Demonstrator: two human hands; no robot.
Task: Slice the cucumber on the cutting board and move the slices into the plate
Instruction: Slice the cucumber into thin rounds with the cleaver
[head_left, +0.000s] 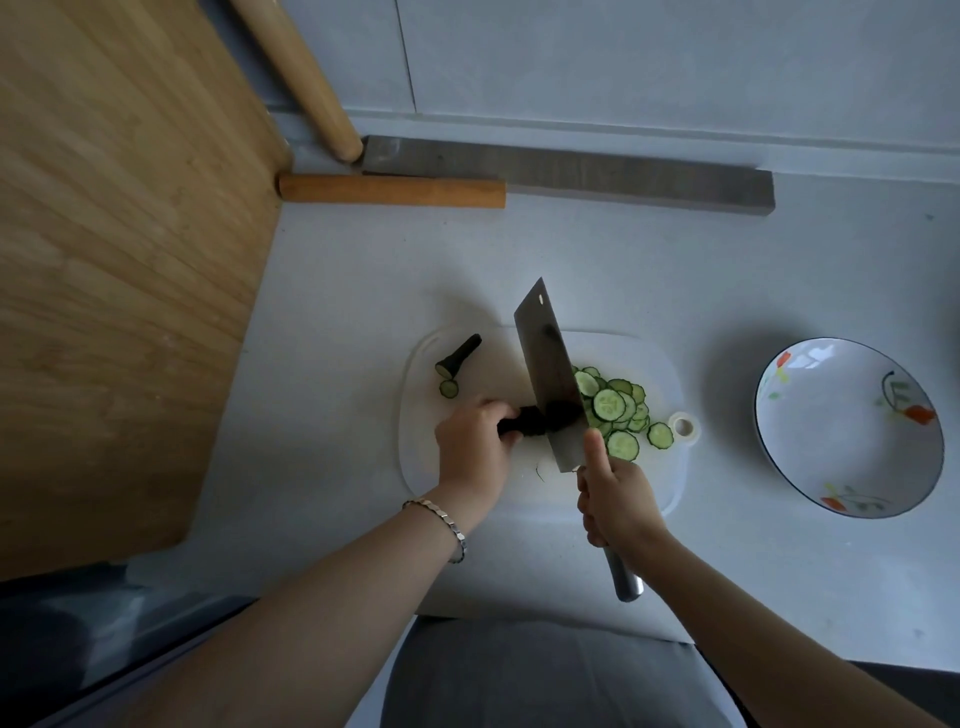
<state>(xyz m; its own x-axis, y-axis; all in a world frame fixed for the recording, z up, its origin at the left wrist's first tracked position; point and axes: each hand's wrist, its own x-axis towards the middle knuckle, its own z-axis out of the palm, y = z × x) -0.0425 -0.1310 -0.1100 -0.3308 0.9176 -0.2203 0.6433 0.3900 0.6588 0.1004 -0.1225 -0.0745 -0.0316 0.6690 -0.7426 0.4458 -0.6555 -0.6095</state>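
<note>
Forearms enter from the bottom edge, either side of a grey garment (519, 675) at lower centre; I note a metal bracelet (441, 519) on the left wrist. At centre frame the left hand (470, 447) has its fingers curled round the near end of the cucumber (524, 422), a short dark stub lying on the white cutting board (431, 467). Just below and right of it, the right hand (618, 499) is closed round the steel handle of the cleaver (550, 374), thumb extended up the blade's side; the blade stands edge-down against the stub's cut end. I record the slices (613, 410) heaped on the board just right of the blade. One trimmed tip (460, 356) and one stray round (449, 388) sit at the board's upper left. At right of frame, well apart from the board, the plate (841, 441) holds nothing. Assessment: the stub is firm but wet-faced and apt to roll, so it wants pinning from above, fingertips tucked clear of the edge; little length is left to hold. Being thin, light and slick, the slices will cling; I judge scooping them on the blade's flat safer than pinching them singly.
</note>
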